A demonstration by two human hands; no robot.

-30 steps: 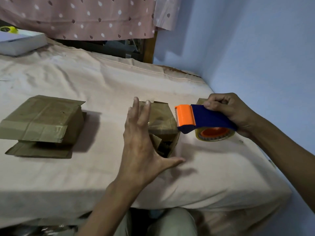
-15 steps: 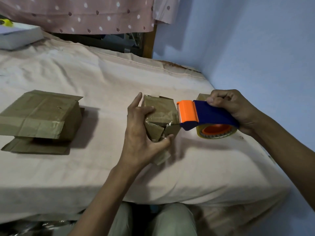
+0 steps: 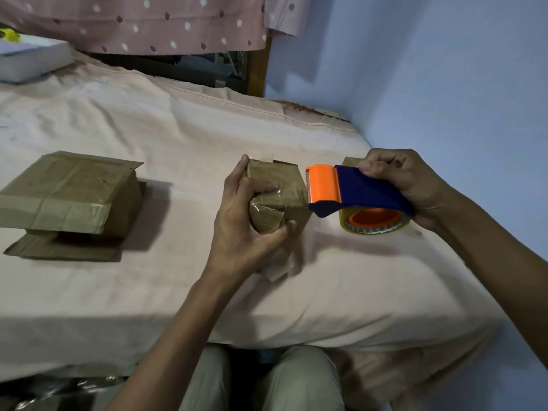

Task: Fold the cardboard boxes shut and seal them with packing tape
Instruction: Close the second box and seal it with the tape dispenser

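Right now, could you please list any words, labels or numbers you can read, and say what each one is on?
None can be read.
Small box: plain brown, no print visible.
Large box: plain, no print visible.
Tape dispenser: no marking visible.
White box: too blurred to tell.

Bare sheet [image 3: 189, 134] lies open between the big box [image 3: 71, 194] at left and the small box [image 3: 275, 191] at centre; near edge of the bed is clear too; right of the small box, the dispenser [image 3: 355, 197] fills the gap, touching its edge; wall [image 3: 444, 69] closes the right side.
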